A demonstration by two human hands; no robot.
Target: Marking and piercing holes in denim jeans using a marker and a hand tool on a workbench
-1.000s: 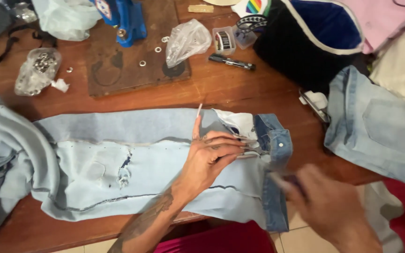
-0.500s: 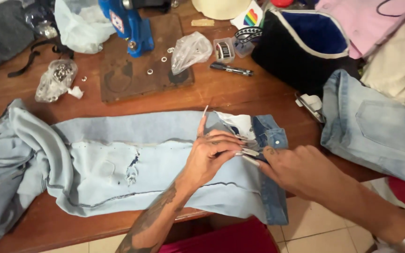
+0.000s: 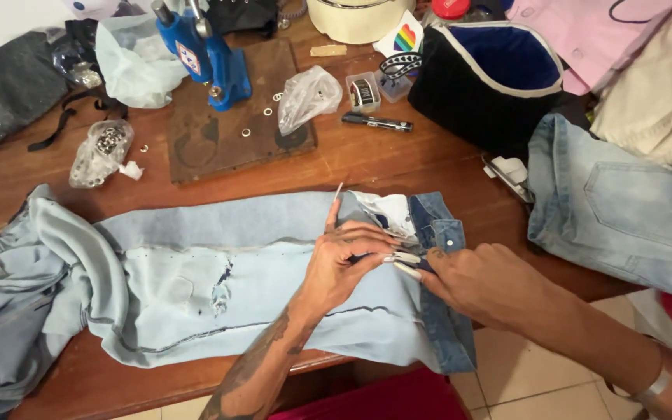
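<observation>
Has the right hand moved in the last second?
Yes. The right hand has come up and leftward onto the jeans' waistband, meeting the left hand, which has stayed put there.

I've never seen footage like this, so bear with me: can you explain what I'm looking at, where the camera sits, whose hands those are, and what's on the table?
The one picture comes from a camera worn on a person's head, looking down at their own bare hands. There is no machine arm. The left hand and right hand meet at the waistband of light blue jeans spread on a wooden table, pinching the fabric near the button. Farther back lie a blue hand press on a brown board, small metal rings, clear plastic bags, a black pouch and, at right, another folded denim piece.
</observation>
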